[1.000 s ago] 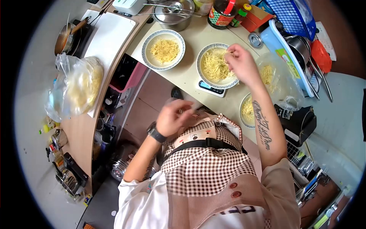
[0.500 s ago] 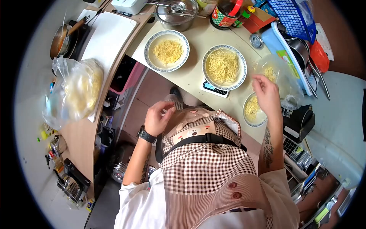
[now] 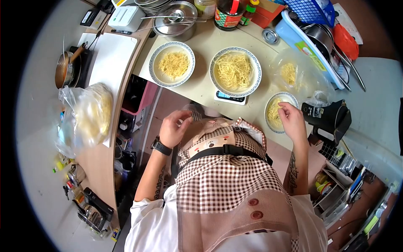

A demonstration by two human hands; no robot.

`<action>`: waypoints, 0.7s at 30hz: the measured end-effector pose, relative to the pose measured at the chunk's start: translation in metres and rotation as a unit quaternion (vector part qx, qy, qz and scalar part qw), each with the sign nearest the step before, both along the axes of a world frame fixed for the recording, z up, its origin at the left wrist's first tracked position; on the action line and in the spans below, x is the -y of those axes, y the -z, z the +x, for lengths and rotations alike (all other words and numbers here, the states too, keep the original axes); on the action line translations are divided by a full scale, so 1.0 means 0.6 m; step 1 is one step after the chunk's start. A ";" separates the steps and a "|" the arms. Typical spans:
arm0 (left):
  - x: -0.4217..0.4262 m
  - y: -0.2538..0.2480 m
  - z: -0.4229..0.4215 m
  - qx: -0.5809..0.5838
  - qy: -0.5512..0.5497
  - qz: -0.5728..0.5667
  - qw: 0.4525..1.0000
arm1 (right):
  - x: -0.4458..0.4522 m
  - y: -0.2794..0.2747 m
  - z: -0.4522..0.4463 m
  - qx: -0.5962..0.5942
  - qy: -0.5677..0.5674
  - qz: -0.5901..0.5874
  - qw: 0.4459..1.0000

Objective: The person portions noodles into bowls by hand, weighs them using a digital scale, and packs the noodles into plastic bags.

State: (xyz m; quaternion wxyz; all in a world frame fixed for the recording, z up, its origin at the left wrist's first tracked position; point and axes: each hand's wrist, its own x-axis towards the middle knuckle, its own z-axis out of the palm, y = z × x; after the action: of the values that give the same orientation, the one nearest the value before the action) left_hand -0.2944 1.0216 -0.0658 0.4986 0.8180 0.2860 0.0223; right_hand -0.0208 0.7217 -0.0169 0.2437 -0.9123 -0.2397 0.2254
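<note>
My right hand (image 3: 291,119) is at the small bowl (image 3: 268,119) near the table's front edge, its fingertips pinched at the noodles (image 3: 275,111) inside. My left hand (image 3: 174,128) hovers in front of the apron with fingers curled but apart, holding nothing. A patterned bowl (image 3: 212,77) of yellow noodles rests on a digital scale (image 3: 239,100); the display digits are too small to read. To its left stands a second patterned bowl (image 3: 152,67), also with noodles. A clear bag (image 3: 308,80) with some noodles lies at the right.
A lidded steel pot (image 3: 175,21), sauce jar (image 3: 228,16) and small open tin (image 3: 270,36) stand at the back. A blue tub (image 3: 304,48) of cookware is at the right, above a black box (image 3: 331,122). Another noodle bag (image 3: 90,111) sits on the left counter.
My right hand has moved from the bowl on the scale down to the small bowl. My left hand has shifted slightly left. The camera view has shifted too.
</note>
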 end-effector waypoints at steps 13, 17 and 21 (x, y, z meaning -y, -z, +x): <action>0.042 -0.014 0.031 -0.022 -0.005 0.004 1.000 | -0.027 -0.096 0.150 0.089 0.027 0.219 0.971; 0.057 -0.019 0.027 -0.019 -0.021 0.016 0.999 | -0.088 -0.196 0.326 0.240 0.061 0.264 0.932; 0.083 -0.034 0.018 -0.012 -0.085 -0.005 0.996 | -0.152 -0.227 0.513 0.346 0.014 0.176 0.922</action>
State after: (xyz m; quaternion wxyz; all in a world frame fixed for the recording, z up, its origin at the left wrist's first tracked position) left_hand -0.2835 0.9715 -0.0456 0.4956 0.7882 0.3608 0.0537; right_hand 0.2868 0.8128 0.1192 0.3057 -0.8789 -0.3325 -0.1533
